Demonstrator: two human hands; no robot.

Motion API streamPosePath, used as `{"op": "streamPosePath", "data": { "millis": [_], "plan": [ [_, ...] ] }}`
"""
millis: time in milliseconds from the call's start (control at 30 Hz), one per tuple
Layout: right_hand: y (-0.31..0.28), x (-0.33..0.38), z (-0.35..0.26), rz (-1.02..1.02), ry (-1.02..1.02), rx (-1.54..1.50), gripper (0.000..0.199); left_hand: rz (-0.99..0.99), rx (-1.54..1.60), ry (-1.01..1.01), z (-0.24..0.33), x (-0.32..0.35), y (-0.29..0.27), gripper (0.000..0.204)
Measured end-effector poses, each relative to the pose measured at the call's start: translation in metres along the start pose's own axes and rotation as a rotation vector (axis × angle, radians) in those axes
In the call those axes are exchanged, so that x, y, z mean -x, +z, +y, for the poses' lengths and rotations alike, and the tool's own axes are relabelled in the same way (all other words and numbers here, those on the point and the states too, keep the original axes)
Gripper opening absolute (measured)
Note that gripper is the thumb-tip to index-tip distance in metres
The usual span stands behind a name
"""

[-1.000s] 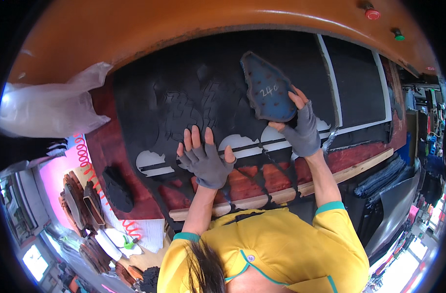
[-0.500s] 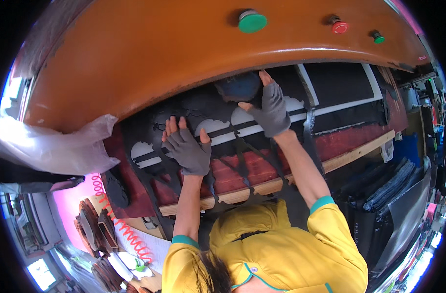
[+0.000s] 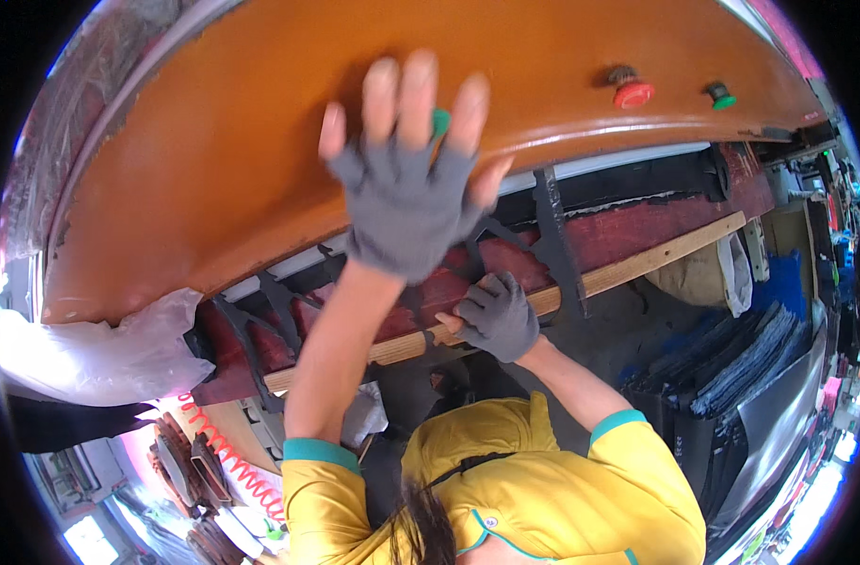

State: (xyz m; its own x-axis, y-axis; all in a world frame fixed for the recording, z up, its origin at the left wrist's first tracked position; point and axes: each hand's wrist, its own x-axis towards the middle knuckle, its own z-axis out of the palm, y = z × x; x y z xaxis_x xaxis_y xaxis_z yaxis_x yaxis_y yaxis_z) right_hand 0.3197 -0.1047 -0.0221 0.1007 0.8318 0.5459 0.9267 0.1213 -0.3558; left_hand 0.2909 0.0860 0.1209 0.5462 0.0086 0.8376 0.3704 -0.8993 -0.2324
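Note:
My left hand (image 3: 406, 193), in a grey fingerless glove, is raised in front of the orange machine panel (image 3: 213, 160) with fingers spread. Its fingers cover most of a large green push button (image 3: 440, 122); whether they touch it cannot be seen. My right hand (image 3: 496, 315), gloved alike, is at the wooden edge strip (image 3: 600, 278) with its fingers curled in. What lies inside those fingers, if anything, is hidden. Under the panel is a black cut-out sheet (image 3: 552, 235), its thin strips hanging over the dark red board (image 3: 628, 226).
A red button (image 3: 632, 92) and a small green button (image 3: 720, 96) stick out of the panel at right. Clear plastic film (image 3: 110, 348) bulges at left, above a coiled red hose (image 3: 227, 452). Stacked black sheets (image 3: 741, 367) stand at the right.
My left hand has risen from the black sheet to the green button. My right hand has drawn back to the wooden edge and curled. The panel now hides more of the sheet.

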Motion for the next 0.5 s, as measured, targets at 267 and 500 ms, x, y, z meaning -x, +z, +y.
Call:
{"op": "streamPosePath", "data": {
  "millis": [267, 500],
  "plan": [
    [0.005, -0.016, 0.010, -0.045, -0.023, -0.059, 0.022, -0.467, 0.074, -0.512, 0.064, 0.167, -0.084, 0.048],
    [0.008, -0.018, 0.007, -0.159, 0.057, 0.018, 0.021, -0.487, 0.003, -0.487, 0.075, 0.214, -0.076, 0.022]
  ]
}}
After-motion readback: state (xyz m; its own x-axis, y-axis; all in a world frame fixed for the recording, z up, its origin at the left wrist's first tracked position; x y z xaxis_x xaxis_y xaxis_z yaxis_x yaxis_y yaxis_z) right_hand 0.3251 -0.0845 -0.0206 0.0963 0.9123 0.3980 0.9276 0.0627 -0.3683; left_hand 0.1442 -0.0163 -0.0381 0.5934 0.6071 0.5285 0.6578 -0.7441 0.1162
